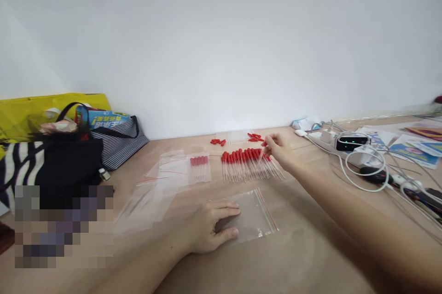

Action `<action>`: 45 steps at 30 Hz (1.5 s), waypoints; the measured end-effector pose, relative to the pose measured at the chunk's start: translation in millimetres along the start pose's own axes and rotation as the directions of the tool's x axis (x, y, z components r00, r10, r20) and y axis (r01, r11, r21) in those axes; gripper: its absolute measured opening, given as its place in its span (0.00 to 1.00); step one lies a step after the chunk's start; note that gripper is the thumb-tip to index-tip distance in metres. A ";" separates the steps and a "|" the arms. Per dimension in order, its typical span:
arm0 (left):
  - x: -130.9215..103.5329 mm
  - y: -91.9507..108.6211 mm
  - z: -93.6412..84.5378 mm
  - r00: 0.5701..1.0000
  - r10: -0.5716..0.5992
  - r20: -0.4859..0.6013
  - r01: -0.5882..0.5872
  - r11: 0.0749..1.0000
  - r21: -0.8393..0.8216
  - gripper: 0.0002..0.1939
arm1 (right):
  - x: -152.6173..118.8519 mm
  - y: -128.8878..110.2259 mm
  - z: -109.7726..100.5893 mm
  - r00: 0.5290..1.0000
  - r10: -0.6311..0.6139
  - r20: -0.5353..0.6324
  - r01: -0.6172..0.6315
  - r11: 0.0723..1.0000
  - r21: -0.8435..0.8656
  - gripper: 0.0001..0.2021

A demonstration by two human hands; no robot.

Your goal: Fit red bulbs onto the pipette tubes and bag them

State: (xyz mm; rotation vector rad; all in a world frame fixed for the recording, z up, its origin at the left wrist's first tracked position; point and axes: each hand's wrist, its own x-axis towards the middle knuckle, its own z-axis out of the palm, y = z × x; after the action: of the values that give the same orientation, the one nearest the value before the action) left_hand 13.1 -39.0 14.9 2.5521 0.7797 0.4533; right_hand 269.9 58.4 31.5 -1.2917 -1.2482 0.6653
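Note:
My left hand (219, 224) lies with thumb and fingers apart on a clear zip bag (253, 213) that has a red seal line. Farther back, a row of droppers (243, 156) with red rubber bulbs and clear tubes lies side by side, bulbs away from me. At the row's right end my right hand (272, 147) is closed in a pinch on one dropper (261, 154), its clear tube hanging below the fingers. To the left, a small bag of droppers (199, 167) rests beside a spread of flat clear zip bags (152, 197).
Loose red bulbs (218, 141) and clear tubes (238, 136) lie near the wall. A striped bag (119, 147) and a black bag (79, 165) stand on the left. A power strip (321, 141), tangled white cables (345, 170) and printed sheets (410, 149) occupy the right.

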 end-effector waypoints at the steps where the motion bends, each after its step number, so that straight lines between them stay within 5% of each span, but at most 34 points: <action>1: -0.1 0.3 -0.8 1.000 0.000 0.013 0.000 1.000 0.004 0.19 | -12.9 5.0 -7.1 0.999 0.002 -0.033 0.004 0.987 0.158 0.12; 4: 0.2 0.7 -1.3 1.000 0.005 0.024 -0.005 1.000 0.001 0.20 | -49.2 20.7 -23.2 0.993 0.095 -0.064 -0.062 0.918 0.391 0.17; 10: 0.7 -2.1 0.8 1.000 -0.010 0.015 0.010 1.000 -0.002 0.20 | -80.4 28.5 -29.6 0.968 0.245 -0.061 -0.178 0.832 0.525 0.17; 23: 1.9 -2.3 1.7 0.999 -0.010 0.033 0.010 1.000 0.004 0.20 | -91.5 30.4 -21.8 0.956 0.291 0.040 -0.270 0.814 0.514 0.19; 29: 1.2 -1.3 2.3 0.997 -0.074 0.030 0.072 0.996 0.056 0.26 | -103.1 20.4 -15.4 0.919 0.325 0.222 -0.393 0.734 0.553 0.18; 32: 1.5 -2.1 3.3 0.998 -0.060 0.017 0.060 0.998 0.033 0.26 | -108.0 16.9 -14.3 0.901 0.284 0.328 -0.418 0.773 0.478 0.17; 36: 1.9 -2.2 3.0 0.998 -0.059 0.022 0.059 0.998 0.000 0.26 | -110.0 20.9 -16.5 0.900 0.135 0.415 -0.234 0.952 0.199 0.13; 39: 1.8 -0.9 2.4 0.997 -0.077 0.026 0.077 0.997 0.004 0.26 | -109.8 23.5 -17.5 0.887 0.021 0.461 -0.028 1.000 0.007 0.09; 45: 1.5 -1.4 4.4 0.995 -0.083 0.048 0.082 0.996 0.021 0.26 | -110.2 17.7 -7.8 0.773 -0.084 0.629 0.084 0.996 0.030 0.08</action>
State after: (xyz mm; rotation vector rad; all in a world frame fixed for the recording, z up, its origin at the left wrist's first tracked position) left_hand 15.5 -38.4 10.8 2.5268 0.8717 0.3570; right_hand 251.9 -41.0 -16.7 -1.0243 -1.8384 1.0897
